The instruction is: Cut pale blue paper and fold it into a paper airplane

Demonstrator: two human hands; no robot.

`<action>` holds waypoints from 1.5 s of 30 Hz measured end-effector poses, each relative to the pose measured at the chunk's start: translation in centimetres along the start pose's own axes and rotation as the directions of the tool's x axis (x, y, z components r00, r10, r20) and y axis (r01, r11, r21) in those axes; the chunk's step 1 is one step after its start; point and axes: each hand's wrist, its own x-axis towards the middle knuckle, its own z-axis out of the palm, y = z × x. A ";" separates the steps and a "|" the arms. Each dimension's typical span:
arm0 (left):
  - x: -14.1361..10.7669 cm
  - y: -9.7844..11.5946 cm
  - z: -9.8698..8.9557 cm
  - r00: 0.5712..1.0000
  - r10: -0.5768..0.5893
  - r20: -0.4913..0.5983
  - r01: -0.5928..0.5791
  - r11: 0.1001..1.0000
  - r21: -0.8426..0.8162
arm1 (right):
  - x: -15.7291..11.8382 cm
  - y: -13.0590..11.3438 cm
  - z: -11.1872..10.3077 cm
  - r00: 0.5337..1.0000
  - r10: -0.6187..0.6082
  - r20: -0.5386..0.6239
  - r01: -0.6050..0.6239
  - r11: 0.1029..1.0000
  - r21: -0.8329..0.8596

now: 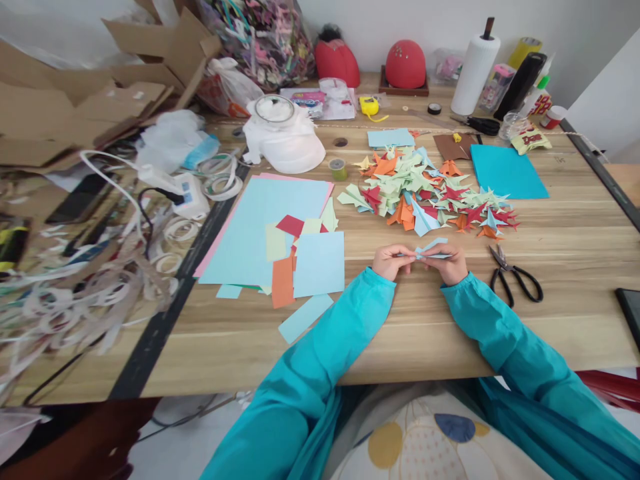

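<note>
Pale-blue folded paper (433, 245) sits between the left hand (393, 261) and right hand (449, 264) — each grip pinched narrow on it — over the wooden tabletop (410, 340), just on the near side of heaped origami figures (407, 180); black-handled pliers (509, 268) lie near the right hand.

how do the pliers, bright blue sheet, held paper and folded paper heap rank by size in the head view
1. Folded paper heap
2. Bright blue sheet
3. Pliers
4. Held paper, going by what shows; fingers cover part of it.
</note>
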 end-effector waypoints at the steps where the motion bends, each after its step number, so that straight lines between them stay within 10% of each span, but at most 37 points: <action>1: 0.0 0.0 0.0 1.000 -0.005 -0.004 0.005 1.000 -0.007 | 0.0 -0.1 0.0 1.000 -0.006 -0.003 0.006 1.000 -0.018; 12: 0.2 -0.2 0.1 0.996 -0.066 0.060 0.076 0.978 -0.194 | 0.0 0.5 -0.5 0.976 -0.219 -0.001 0.215 0.955 -0.203; 20: 0.3 0.3 0.0 0.985 -0.148 0.092 0.149 0.989 -0.007 | 0.0 0.6 -0.5 0.942 -0.318 0.106 0.335 0.908 -0.250; 34: -0.1 1.1 -0.1 0.967 -0.178 0.180 0.172 0.984 0.051 | 0.0 -0.6 -0.6 0.985 -0.166 -0.041 0.153 0.961 -0.230; 45: -0.2 1.2 -0.3 0.963 -0.184 0.199 0.172 0.982 0.079 | 0.3 -0.6 -0.9 0.993 -0.099 0.059 0.108 0.976 -0.191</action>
